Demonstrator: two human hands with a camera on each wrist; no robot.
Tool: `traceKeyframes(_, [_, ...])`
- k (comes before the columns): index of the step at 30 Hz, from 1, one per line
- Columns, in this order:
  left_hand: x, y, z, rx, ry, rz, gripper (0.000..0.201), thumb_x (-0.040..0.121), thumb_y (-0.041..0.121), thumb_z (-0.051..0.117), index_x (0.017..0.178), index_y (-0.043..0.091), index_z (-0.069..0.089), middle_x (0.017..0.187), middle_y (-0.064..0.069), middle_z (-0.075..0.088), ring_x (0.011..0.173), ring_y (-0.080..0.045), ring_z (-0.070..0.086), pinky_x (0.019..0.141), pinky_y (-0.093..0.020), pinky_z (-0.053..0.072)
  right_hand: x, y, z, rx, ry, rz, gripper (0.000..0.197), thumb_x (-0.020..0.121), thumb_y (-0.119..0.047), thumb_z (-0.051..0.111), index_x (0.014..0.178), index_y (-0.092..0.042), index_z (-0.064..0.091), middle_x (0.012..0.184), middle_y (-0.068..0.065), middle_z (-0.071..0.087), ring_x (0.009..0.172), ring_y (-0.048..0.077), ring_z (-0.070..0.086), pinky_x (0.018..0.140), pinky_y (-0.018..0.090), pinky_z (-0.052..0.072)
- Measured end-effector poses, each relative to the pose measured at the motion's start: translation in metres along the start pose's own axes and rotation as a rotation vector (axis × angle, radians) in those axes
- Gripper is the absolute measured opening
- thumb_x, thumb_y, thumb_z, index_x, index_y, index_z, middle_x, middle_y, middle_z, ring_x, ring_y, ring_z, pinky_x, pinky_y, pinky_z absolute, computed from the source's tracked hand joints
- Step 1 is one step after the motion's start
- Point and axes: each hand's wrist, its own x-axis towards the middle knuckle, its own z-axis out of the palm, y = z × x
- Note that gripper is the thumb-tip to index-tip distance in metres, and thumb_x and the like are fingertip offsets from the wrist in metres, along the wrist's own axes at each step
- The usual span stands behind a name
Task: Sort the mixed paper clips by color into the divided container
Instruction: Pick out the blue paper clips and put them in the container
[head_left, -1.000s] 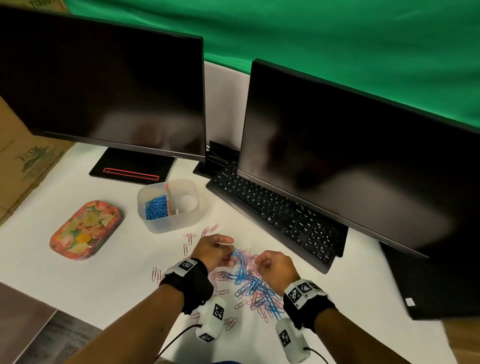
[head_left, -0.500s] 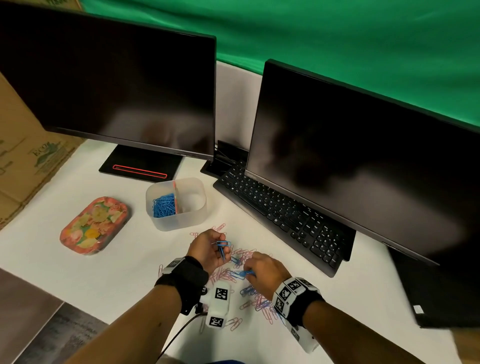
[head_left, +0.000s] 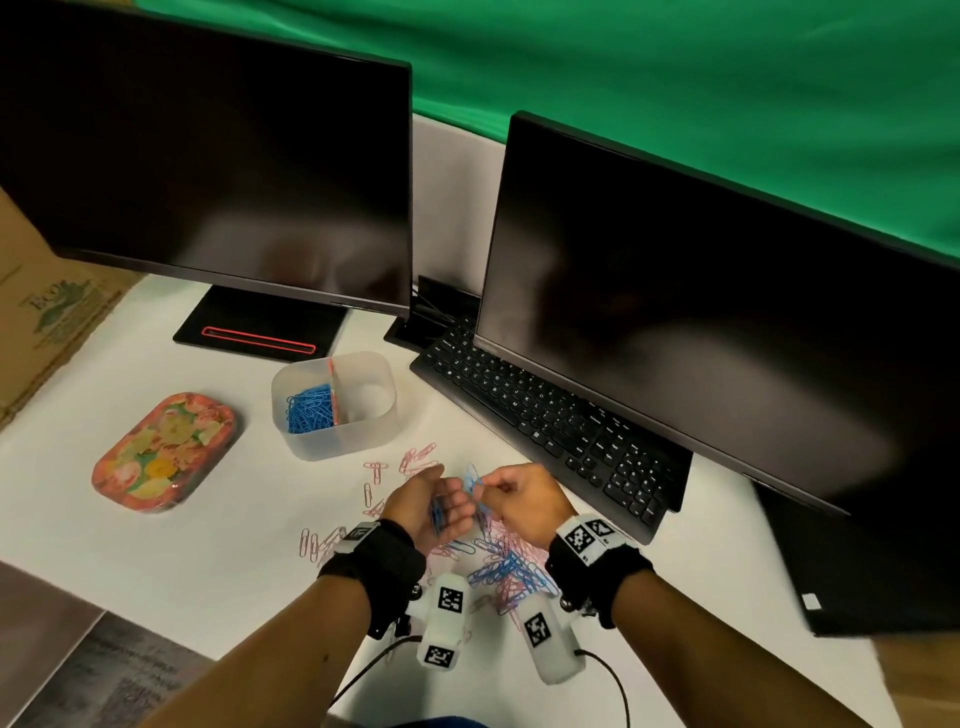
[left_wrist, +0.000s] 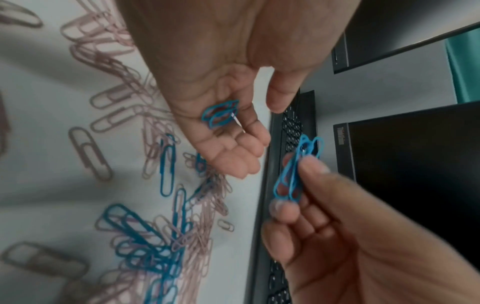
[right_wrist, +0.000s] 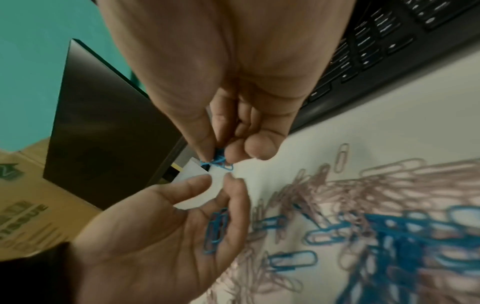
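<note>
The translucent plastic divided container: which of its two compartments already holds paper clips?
The left compartment of the translucent plastic divided container: a heap of blue paper clips fills it. The right compartment, beyond the orange divider, looks empty.

Two monitors (head_left: 208, 156), one keyboard (head_left: 545, 415), one divided container (head_left: 337, 447), one tin (head_left: 163, 452) — two hands (head_left: 431, 504)

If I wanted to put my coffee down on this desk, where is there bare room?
Bare white desk lies in front of the floral tin, left of the scattered pink clips. Another strip runs right of the right hand, below the keyboard. Around the mixed clip pile and the divided container it is crowded.
</note>
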Motion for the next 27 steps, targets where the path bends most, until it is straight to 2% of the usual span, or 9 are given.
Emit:
traceKeyframes(3, [-0.002,0.000,0.007,-0.023,-0.086,-0.003,0.041,0.100,0.039,0.038,0.094,0.006,0.063,0.076,-0.011,0.064,0.063,-0.022,0.061,0.066,-0.033,0.054,-0.004,-0.017,0.002,0.049,-0.099,-0.004,0.013,0.087,-0.008,0.065,0.086,-0.018,0.073,0.070,0.003,0.070,0.049,0.012,0.058,0.045,0.021,0.047])
traceKeyframes(6, [-0.002,0.004,0.006,-0.012,-0.043,0.022,0.035,0.100,0.032,0.039,0.081,0.010,0.059,0.062,-0.006,0.059,0.055,-0.019,0.053,0.055,-0.028,0.046,-0.007,-0.018,-0.007,0.017,-0.085,-0.015,0.020,0.088,-0.006,0.062,0.087,-0.023,0.071,0.078,0.005,0.072,0.057,0.015,0.061,0.048,0.022,0.048])
traceKeyframes(9, [0.001,0.008,-0.004,0.118,0.023,0.051,0.028,0.092,0.020,0.039,0.069,0.013,0.053,0.056,-0.002,0.050,0.045,-0.016,0.040,0.046,-0.020,0.029,-0.018,-0.003,-0.028,-0.216,0.054,-0.027,0.016,0.085,-0.012,0.065,0.078,-0.026,0.070,0.075,-0.004,0.070,0.064,0.008,0.063,0.058,0.017,0.049])
traceKeyframes(11, [0.001,0.009,-0.010,0.282,0.068,0.091,0.025,0.086,0.015,0.038,0.065,0.013,0.050,0.057,-0.002,0.043,0.044,-0.015,0.030,0.046,-0.020,0.022,-0.032,0.015,-0.036,-0.416,0.046,0.000,0.014,0.085,-0.015,0.064,0.078,-0.025,0.071,0.074,-0.009,0.069,0.067,0.003,0.064,0.062,0.014,0.052])
traceKeyframes(13, [0.000,0.008,-0.012,0.476,0.069,0.130,0.022,0.084,0.010,0.039,0.065,0.011,0.051,0.056,-0.002,0.036,0.043,-0.015,0.024,0.048,-0.021,0.018,-0.044,0.035,-0.036,-0.529,-0.014,0.039,0.013,0.083,-0.018,0.062,0.078,-0.029,0.068,0.075,-0.009,0.069,0.072,0.008,0.066,0.071,0.023,0.057])
traceKeyframes(15, [-0.003,0.003,-0.008,0.747,0.058,0.210,0.021,0.082,0.008,0.044,0.068,0.008,0.059,0.058,-0.002,0.042,0.044,-0.015,0.031,0.048,-0.022,0.022,-0.053,0.047,-0.032,-0.575,-0.050,0.054,0.007,0.082,-0.026,0.063,0.085,-0.032,0.066,0.076,-0.012,0.063,0.076,0.011,0.063,0.076,0.026,0.055])
traceKeyframes(18, [-0.010,-0.017,-0.003,1.346,-0.048,0.418,0.016,0.085,0.024,0.056,0.083,0.015,0.068,0.083,0.000,0.067,0.071,-0.014,0.058,0.062,-0.023,0.043,-0.056,0.056,-0.017,-0.699,-0.057,-0.014,0.028,0.085,-0.033,0.063,0.112,-0.027,0.063,0.100,-0.007,0.062,0.092,0.015,0.062,0.081,0.026,0.050])
traceKeyframes(21, [-0.014,-0.036,-0.001,1.764,-0.120,0.535,0.016,0.083,0.033,0.061,0.093,0.022,0.067,0.095,0.003,0.069,0.087,-0.017,0.064,0.073,-0.024,0.049,-0.052,0.059,-0.003,-0.772,-0.038,-0.091,0.032,0.086,-0.033,0.062,0.117,-0.026,0.059,0.116,-0.003,0.058,0.102,0.020,0.061,0.085,0.030,0.050])
traceKeyframes(27, [-0.004,-0.040,-0.006,1.920,-0.052,0.585,0.018,0.089,0.027,0.054,0.099,0.019,0.067,0.100,-0.004,0.070,0.094,-0.026,0.065,0.081,-0.030,0.052,-0.046,0.060,-0.003,-0.741,-0.010,-0.112,0.012,0.090,-0.028,0.057,0.097,-0.023,0.066,0.102,-0.002,0.059,0.091,0.021,0.061,0.077,0.030,0.049])
